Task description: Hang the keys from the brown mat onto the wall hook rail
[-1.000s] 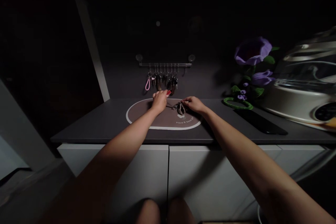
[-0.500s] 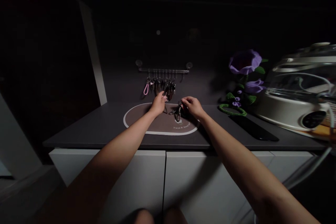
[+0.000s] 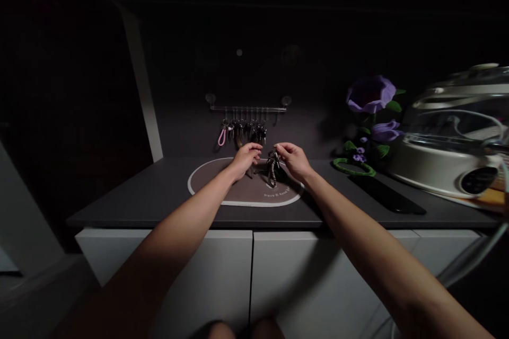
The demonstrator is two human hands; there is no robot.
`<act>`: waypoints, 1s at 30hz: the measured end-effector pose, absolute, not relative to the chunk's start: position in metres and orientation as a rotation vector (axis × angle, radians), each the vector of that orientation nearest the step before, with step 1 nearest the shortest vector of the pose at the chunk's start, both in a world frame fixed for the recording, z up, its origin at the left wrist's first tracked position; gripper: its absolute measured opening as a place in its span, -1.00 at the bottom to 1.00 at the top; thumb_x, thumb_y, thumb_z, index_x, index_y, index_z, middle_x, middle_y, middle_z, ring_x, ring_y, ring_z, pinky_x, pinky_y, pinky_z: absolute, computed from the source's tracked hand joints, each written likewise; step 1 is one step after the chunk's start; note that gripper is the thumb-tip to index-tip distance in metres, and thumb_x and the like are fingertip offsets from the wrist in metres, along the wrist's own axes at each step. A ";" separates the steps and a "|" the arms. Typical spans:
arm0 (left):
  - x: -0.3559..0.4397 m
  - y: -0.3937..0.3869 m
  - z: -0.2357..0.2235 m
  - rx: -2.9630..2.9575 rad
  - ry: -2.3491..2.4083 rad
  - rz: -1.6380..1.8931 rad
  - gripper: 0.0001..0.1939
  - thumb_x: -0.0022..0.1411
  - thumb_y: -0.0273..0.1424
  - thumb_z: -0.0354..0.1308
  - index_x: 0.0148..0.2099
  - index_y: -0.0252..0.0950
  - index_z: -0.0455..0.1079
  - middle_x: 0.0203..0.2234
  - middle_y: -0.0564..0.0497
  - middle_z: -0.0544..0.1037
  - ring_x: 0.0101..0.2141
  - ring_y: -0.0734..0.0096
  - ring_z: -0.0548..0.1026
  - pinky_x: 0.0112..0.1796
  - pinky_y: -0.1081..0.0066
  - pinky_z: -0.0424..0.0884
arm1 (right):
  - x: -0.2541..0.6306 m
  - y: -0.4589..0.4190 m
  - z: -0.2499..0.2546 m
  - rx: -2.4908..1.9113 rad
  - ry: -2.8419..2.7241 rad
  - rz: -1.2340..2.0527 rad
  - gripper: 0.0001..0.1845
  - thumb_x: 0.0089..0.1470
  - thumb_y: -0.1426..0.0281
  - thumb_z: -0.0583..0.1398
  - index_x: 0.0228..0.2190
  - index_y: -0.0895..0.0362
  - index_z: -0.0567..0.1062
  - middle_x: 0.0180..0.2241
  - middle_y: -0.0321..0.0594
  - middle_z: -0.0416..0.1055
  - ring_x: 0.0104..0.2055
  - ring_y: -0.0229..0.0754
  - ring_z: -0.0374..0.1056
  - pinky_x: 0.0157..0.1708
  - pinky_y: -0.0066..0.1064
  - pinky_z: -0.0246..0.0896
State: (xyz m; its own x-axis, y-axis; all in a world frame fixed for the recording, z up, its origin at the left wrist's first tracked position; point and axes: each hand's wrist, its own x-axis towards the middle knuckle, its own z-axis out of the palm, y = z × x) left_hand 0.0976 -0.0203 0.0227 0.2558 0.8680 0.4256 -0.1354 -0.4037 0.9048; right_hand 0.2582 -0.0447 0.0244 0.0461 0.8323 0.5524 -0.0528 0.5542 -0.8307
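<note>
Right hand pinching a braided keychain at the top, hanging near vertical over the oval mat; left hand just beside it, half-curled, can't tell if it's holding anything.

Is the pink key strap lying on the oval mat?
No, the pink strap hangs with other keys from the wall rail, above the oval mat.

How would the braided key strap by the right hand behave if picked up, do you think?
The braided key strap at the right hand hangs limply, so it is probably floppy and apt to swing. Its metal clip, though dim, suggests it may feel heavy for its size.
</note>
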 end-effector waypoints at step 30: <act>0.088 -0.013 0.030 1.632 0.803 1.555 -0.91 -0.04 -0.44 0.18 -0.46 -0.39 0.39 -0.59 0.08 0.41 -0.55 0.57 0.29 -0.44 0.50 0.23 | 0.257 -0.047 0.022 -0.872 -1.895 0.095 -0.83 -0.11 0.28 0.22 -0.46 0.13 0.51 -0.41 -0.20 0.43 -0.31 -0.21 0.32 -0.22 -0.35 0.19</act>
